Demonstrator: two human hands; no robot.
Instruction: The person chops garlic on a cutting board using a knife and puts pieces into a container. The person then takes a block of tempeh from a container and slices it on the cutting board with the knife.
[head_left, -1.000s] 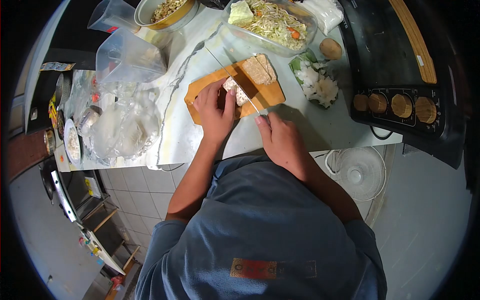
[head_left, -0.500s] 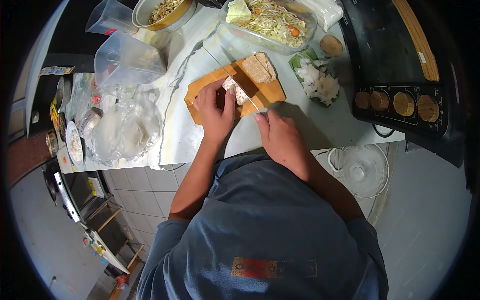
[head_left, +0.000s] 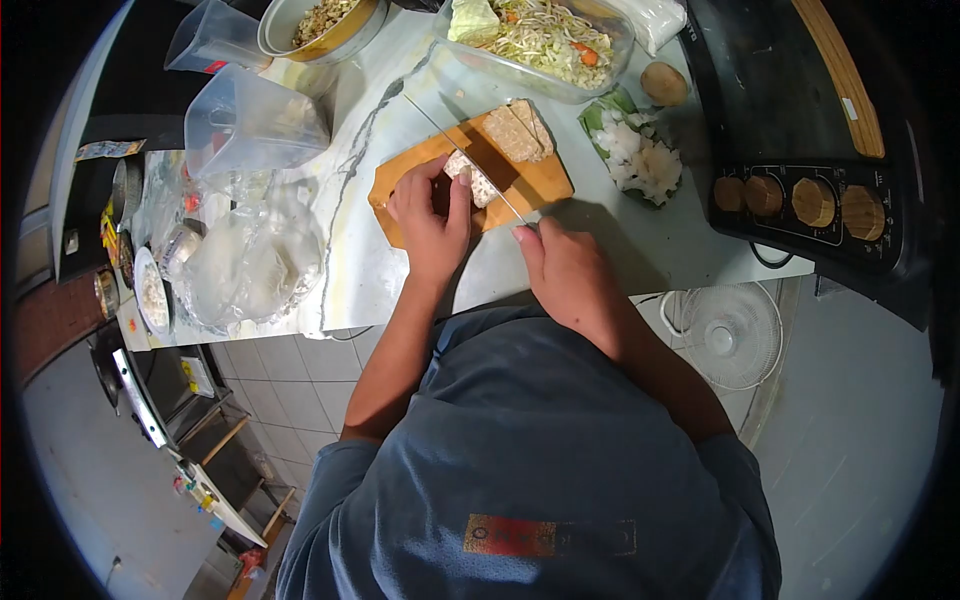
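A wooden cutting board [head_left: 545,182] lies at an angle on the counter. On it rests a small whitish block of tempeh [head_left: 477,190], with the fingers of my left hand [head_left: 432,218] curled against its left side and holding it. My right hand [head_left: 568,262] is closed around the handle of a long knife [head_left: 507,203]. The thin blade slants up and left across the board, along the block's right edge; whether it is into the block I cannot tell. Flat slices of tempeh [head_left: 518,132] lie at the board's far right.
Behind the board stands a plastic tub of sprouts and shredded vegetables [head_left: 567,50]. White pieces on a leaf [head_left: 635,155] and a round brown item [head_left: 663,84] sit to the right, near a black stove [head_left: 800,215]. Plastic bags [head_left: 245,265] and a clear jug [head_left: 250,125] occupy the left.
My right hand and the knife handle have shifted very slightly right. My left hand keeps its place on the tempeh block. The whole view has tilted a little.
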